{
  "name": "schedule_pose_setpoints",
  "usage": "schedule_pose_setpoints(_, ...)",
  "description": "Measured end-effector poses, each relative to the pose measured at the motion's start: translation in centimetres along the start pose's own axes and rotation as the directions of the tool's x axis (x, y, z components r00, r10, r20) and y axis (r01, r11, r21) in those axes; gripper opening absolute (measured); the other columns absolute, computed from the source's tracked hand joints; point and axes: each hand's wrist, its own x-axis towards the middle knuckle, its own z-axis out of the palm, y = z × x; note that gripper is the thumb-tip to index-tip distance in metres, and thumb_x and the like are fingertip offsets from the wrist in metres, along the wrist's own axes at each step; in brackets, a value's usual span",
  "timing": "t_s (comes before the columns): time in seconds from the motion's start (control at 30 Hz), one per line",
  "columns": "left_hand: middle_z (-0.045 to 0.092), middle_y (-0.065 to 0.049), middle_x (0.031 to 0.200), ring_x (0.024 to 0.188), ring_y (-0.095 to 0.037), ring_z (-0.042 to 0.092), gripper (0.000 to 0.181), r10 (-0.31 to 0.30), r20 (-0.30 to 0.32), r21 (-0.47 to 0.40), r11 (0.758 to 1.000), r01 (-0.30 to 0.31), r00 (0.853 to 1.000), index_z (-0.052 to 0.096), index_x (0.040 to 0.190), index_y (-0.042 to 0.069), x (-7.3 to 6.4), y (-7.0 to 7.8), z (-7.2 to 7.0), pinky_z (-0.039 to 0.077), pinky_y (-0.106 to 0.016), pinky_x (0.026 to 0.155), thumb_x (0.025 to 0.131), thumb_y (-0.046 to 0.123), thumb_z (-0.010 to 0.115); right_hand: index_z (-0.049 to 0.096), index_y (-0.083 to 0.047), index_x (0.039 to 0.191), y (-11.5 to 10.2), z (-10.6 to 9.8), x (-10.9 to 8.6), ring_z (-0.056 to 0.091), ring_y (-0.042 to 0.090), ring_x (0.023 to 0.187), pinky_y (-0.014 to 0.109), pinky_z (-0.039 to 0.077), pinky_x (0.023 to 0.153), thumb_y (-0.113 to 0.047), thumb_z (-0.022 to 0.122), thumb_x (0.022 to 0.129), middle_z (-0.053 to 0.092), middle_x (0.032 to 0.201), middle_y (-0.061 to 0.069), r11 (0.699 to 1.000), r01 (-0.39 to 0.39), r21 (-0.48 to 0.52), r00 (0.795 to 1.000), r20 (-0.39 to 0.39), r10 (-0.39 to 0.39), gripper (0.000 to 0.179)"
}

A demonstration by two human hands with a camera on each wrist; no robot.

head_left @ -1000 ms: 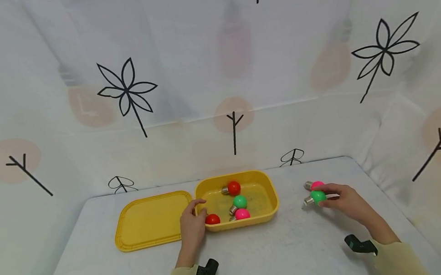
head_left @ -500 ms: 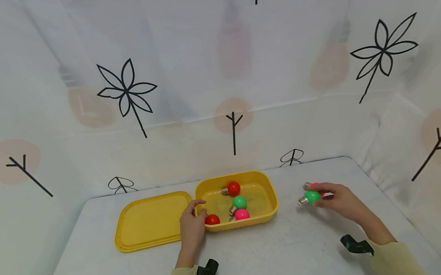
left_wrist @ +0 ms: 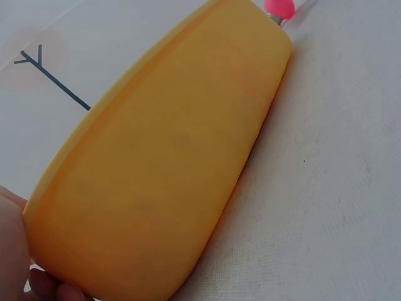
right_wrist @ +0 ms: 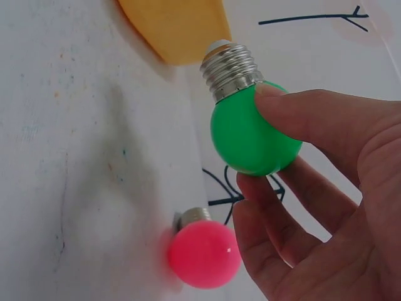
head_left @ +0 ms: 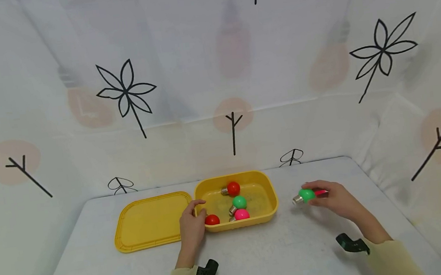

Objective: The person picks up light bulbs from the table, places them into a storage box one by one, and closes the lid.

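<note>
My right hand (head_left: 335, 197) pinches a green light bulb (right_wrist: 254, 135) between thumb and fingers. Its silver screw base points left toward the box in the head view. Behind it a pink light bulb (right_wrist: 203, 254) lies on the table, mostly covered by the hand in the head view. My left hand (head_left: 193, 229) grips the left end of a yellow box (head_left: 273, 216), with fingertips over the rim. Inside the box are two red bulbs, one at the back (head_left: 233, 188) and one near my left hand (head_left: 212, 219), plus a green bulb (head_left: 239, 202) and a pink bulb (head_left: 242, 214).
A flat yellow lid (head_left: 152, 221) lies on the white table (head_left: 260, 261), left of the box. A white cloth backdrop (head_left: 196, 145) with black plant drawings rises behind and at both sides of the table.
My right hand has moved a little left with the green bulb, toward the box. The pink bulb behind it is now more covered. My left hand and the box stay put.
</note>
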Motion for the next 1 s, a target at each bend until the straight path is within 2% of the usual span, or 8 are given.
schedule_pose_setpoints(0.13, 0.061, -0.009, 0.123, 0.094, -0.023, 0.049, 0.020, 0.006, -0.004, 0.016, 1.000, -0.005, 1.000, 0.071, 0.111, 0.013, 0.0, -0.2, 0.1, 0.043, -0.036, 0.078, 0.093, 0.011, 0.063, 0.068, -0.007, 0.124, -0.2, 0.2, 0.1, 0.058, 0.029, 0.102, 0.022, 0.052, 0.079, -0.010, 0.076, 0.086, 0.063, 0.124, 0.015, 1.000, -0.003, 0.001, 1.000, 0.001, 0.003, 0.039)
schedule_pose_setpoints(0.23, 0.061, -0.010, 0.108, 0.078, -0.021, 0.045, 0.020, 0.002, -0.005, 0.015, 1.000, -0.002, 1.000, 0.071, 0.111, 0.013, 0.1, -0.3, 0.2, 0.037, -0.032, 0.064, 0.093, 0.010, 0.063, 0.068, -0.009, 0.123, -0.2, 0.4, 0.1, 0.058, 0.027, 0.101, 0.021, 0.052, 0.078, -0.011, 0.076, 0.086, 0.064, 0.122, 0.014, 1.000, 0.000, -0.001, 1.000, 0.005, 0.000, 0.038)
schedule_pose_setpoints(0.37, 0.053, -0.010, 0.088, 0.067, -0.020, 0.036, 0.020, -0.002, -0.005, 0.007, 1.000, 0.002, 1.000, 0.071, 0.111, 0.013, 0.1, -0.3, 0.2, 0.029, -0.030, 0.054, 0.093, 0.010, 0.063, 0.069, -0.009, 0.124, -0.4, 0.7, 0.3, 0.058, 0.026, 0.100, 0.022, 0.052, 0.079, -0.011, 0.076, 0.086, 0.065, 0.121, 0.012, 1.000, 0.002, -0.011, 1.000, 0.002, -0.002, 0.038)
schedule_pose_setpoints(0.53, 0.053, -0.009, 0.088, 0.070, -0.020, 0.039, 0.020, 0.004, -0.006, 0.010, 1.000, -0.004, 1.000, 0.071, 0.112, 0.013, 0.2, -0.2, 0.2, 0.032, -0.030, 0.056, 0.093, 0.010, 0.063, 0.068, -0.010, 0.124, -0.8, 0.9, 0.4, 0.057, 0.026, 0.100, 0.025, 0.052, 0.080, -0.013, 0.076, 0.087, 0.065, 0.120, 0.011, 1.000, -0.006, -0.016, 1.000, 0.003, 0.006, 0.039)
schedule_pose_setpoints(0.63, 0.059, -0.008, 0.099, 0.073, -0.020, 0.041, 0.020, 0.008, -0.008, 0.012, 1.000, -0.008, 1.000, 0.071, 0.111, 0.012, 0.1, 0.0, 0.1, 0.035, -0.031, 0.060, 0.093, 0.010, 0.063, 0.069, -0.011, 0.124, -1.0, 0.9, 0.6, 0.057, 0.026, 0.100, 0.025, 0.052, 0.081, -0.014, 0.076, 0.087, 0.065, 0.121, 0.010, 1.000, -0.004, -0.007, 1.000, 0.003, 0.004, 0.038)
schedule_pose_setpoints(0.7, 0.058, -0.009, 0.097, 0.071, -0.020, 0.038, 0.020, 0.007, -0.008, 0.016, 1.000, -0.007, 1.000, 0.071, 0.111, 0.012, 0.1, 0.0, 0.1, 0.033, -0.032, 0.060, 0.093, 0.010, 0.063, 0.069, -0.012, 0.124, -1.0, 0.9, 0.7, 0.058, 0.026, 0.101, 0.024, 0.052, 0.081, -0.015, 0.077, 0.087, 0.065, 0.121, 0.010, 1.000, 0.005, -0.002, 1.000, 0.003, -0.005, 0.038)
schedule_pose_setpoints(0.87, 0.062, -0.009, 0.110, 0.080, -0.022, 0.045, 0.020, 0.005, -0.014, 0.022, 1.000, -0.004, 1.000, 0.072, 0.111, 0.012, 0.1, 0.1, 0.1, 0.038, -0.034, 0.067, 0.093, 0.011, 0.063, 0.069, -0.011, 0.124, -1.0, 1.1, 1.0, 0.059, 0.028, 0.103, 0.021, 0.051, 0.081, -0.014, 0.077, 0.087, 0.066, 0.120, 0.010, 0.999, 0.028, 0.022, 1.000, -0.001, -0.028, 0.038)
schedule_pose_setpoints(1.0, 0.062, -0.010, 0.123, 0.097, -0.026, 0.052, 0.020, 0.002, -0.013, 0.013, 1.000, -0.002, 1.000, 0.071, 0.111, 0.012, 0.1, 0.1, 0.1, 0.048, -0.039, 0.084, 0.093, 0.011, 0.063, 0.069, -0.010, 0.123, -1.3, 1.2, 1.1, 0.060, 0.030, 0.105, 0.020, 0.051, 0.083, -0.012, 0.076, 0.087, 0.066, 0.121, 0.010, 0.999, 0.045, 0.030, 0.999, 0.000, -0.045, 0.038)
